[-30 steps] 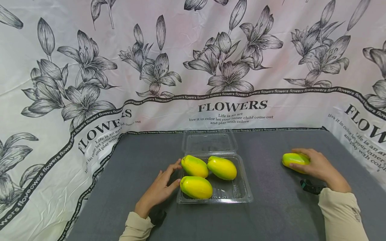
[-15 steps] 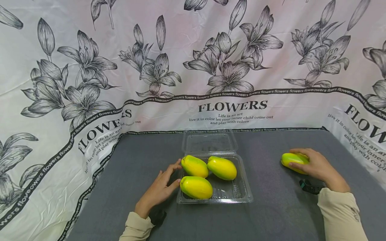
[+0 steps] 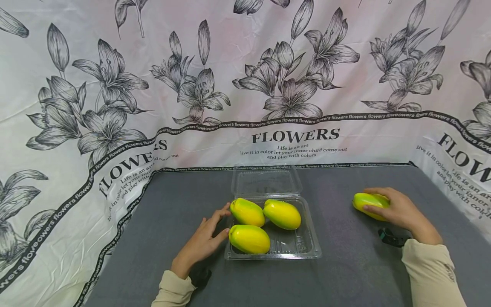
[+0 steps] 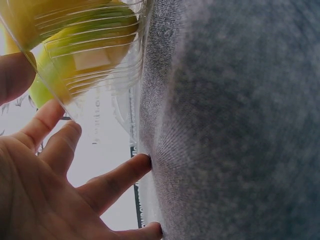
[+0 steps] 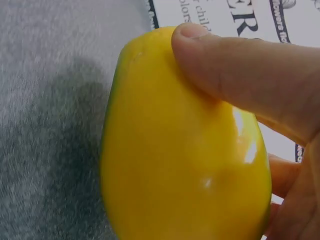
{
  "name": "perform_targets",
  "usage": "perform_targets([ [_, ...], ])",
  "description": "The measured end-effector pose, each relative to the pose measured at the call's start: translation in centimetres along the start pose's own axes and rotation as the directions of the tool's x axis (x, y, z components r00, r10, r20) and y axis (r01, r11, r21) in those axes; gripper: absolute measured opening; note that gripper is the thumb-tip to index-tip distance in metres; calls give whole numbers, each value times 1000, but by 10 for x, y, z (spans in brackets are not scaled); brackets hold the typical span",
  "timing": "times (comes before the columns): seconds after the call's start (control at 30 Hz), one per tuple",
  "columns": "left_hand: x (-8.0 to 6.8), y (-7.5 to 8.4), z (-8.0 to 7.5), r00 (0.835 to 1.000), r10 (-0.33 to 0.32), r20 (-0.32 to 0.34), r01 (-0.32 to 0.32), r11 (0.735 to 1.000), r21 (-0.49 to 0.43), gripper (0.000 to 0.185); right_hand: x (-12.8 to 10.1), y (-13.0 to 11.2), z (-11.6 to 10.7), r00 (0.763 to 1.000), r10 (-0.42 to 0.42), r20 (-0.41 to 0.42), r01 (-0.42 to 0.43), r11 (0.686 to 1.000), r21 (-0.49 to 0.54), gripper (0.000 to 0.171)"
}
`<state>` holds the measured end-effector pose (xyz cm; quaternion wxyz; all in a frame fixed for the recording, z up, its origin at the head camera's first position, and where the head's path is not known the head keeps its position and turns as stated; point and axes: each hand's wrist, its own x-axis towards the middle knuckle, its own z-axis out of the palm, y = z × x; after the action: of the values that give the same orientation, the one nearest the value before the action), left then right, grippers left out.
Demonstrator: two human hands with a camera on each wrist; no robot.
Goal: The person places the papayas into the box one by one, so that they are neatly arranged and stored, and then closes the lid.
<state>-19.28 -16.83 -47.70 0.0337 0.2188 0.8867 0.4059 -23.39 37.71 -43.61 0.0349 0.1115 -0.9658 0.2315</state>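
Mango (image 3: 367, 201) before "FLOWERS" backdrop (image 3: 296, 135)

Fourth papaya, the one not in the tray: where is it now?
In the head view the fourth papaya is at the right of the grey table, in the grip of the right hand, well apart from the clear tray.

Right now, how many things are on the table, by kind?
Yellow-green fruits: 4, three in the clear box and one in the right hand at
Clear plastic clamshell box: 1
Total: 5
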Motion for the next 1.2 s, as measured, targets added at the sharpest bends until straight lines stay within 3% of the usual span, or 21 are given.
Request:
perform_targets([
  [0.37, 0, 1, -1, 1000, -1, 11, 1, 1000, 1, 47, 3, -28, -5, 999, -19, -43, 21, 999, 39, 56],
  [0.9, 0, 3, -2, 1000, -4, 18, 4, 1000, -3, 48, 4, -69, -8, 977, -168, -131, 174, 984, 36, 51],
  [1.2, 0, 2, -2, 1000, -12, 28, 13, 1000, -9, 48, 3, -81, -8, 974, -186, -130, 192, 981, 38, 51],
])
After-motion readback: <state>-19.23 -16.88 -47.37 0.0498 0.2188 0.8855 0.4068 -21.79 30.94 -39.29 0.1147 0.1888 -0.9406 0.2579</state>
